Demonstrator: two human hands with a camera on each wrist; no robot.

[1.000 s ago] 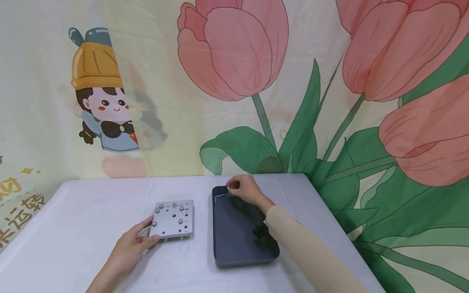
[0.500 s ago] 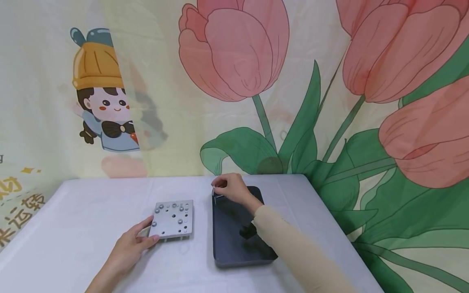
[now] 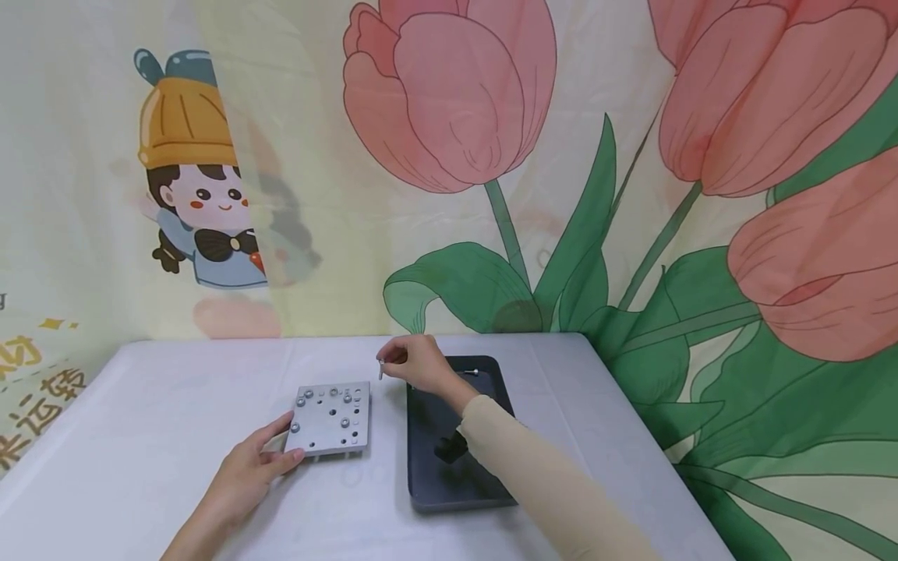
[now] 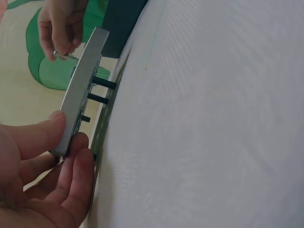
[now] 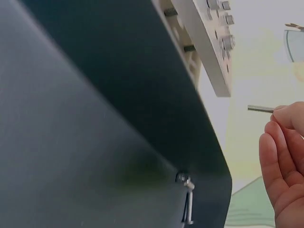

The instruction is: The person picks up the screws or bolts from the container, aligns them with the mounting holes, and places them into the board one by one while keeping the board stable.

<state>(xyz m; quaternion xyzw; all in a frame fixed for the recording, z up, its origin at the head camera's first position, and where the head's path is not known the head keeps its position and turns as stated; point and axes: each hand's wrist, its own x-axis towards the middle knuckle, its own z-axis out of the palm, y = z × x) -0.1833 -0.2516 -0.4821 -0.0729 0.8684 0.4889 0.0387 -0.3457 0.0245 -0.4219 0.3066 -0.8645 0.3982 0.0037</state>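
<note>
My left hand [image 3: 245, 475] grips a square silver metal plate [image 3: 326, 428] by its near left corner, thumb on top and fingers beneath. Several socket-head screws [image 3: 345, 423] sit in holes across the plate. Their dark threaded shanks [image 4: 103, 82] stick out below it in the left wrist view. My right hand [image 3: 421, 365] pinches a small screw [image 3: 381, 369] between thumb and fingertips, its threaded end pointing down. That hand is past the tray's left edge, to the right of the plate's far corner and apart from it.
A dark grey rectangular tray [image 3: 428, 444] lies on the white-covered table [image 3: 175, 405], under my right forearm. At its far end lies a loose screw [image 3: 471, 372]. A black device [image 3: 451, 447] sits at my right wrist. A tulip-printed backdrop [image 3: 449, 109] hangs behind the table.
The right hand has moved left from over the tray's far end to beyond its left edge, carrying the screw. The left hand and the plate have stayed put.
</note>
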